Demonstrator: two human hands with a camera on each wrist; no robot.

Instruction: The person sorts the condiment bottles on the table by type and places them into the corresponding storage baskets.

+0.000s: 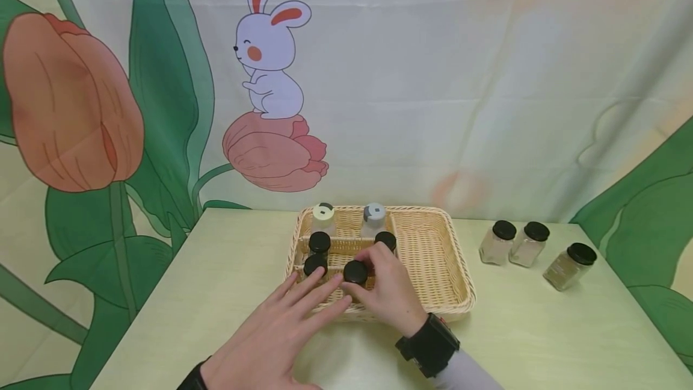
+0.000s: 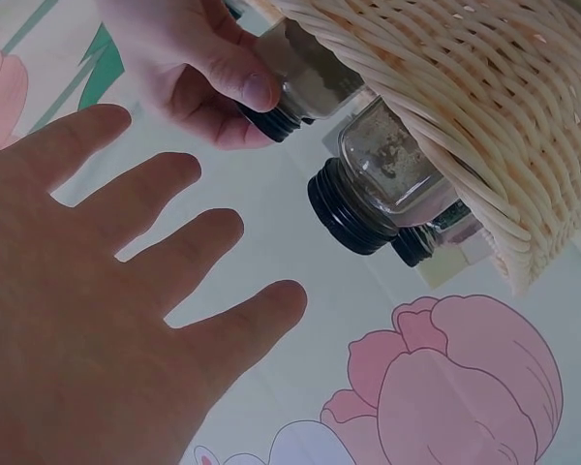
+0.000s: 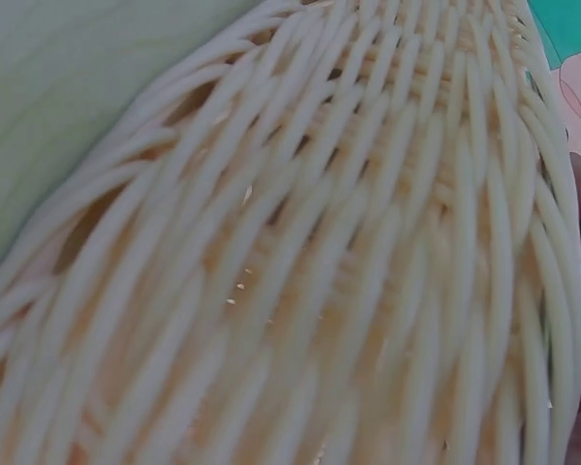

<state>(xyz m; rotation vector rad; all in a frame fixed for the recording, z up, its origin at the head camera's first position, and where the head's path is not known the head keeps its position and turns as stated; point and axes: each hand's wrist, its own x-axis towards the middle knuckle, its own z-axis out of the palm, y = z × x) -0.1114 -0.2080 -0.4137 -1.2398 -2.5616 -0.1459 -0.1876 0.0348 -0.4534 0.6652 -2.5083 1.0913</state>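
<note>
My right hand (image 1: 391,289) pinches a glass jar with a black lid (image 1: 355,272) between thumb and fingers, inside the front part of a wicker basket (image 1: 465,294). In the left wrist view, the held jar (image 2: 315,73) shows its clear body, with greyish contents, partly behind the basket wall. My left hand (image 1: 281,324) stretches over the basket's front left with fingers straight and spread, gripping nothing. Its fingertips overlap another black-lidded jar (image 1: 315,265) in the head view. The right wrist view is filled mostly by the basket's woven side (image 3: 349,242).
Further black-lidded jars (image 1: 319,242) (image 1: 385,240) stand in the basket, behind a pale-yellow-topped jar (image 1: 323,212) and a grey-topped jar (image 1: 374,213) at the back. Dividers split its left side. Three black-lidded jars (image 1: 497,242) (image 1: 529,244) (image 1: 570,266) stand on the table (image 1: 520,342) to the right.
</note>
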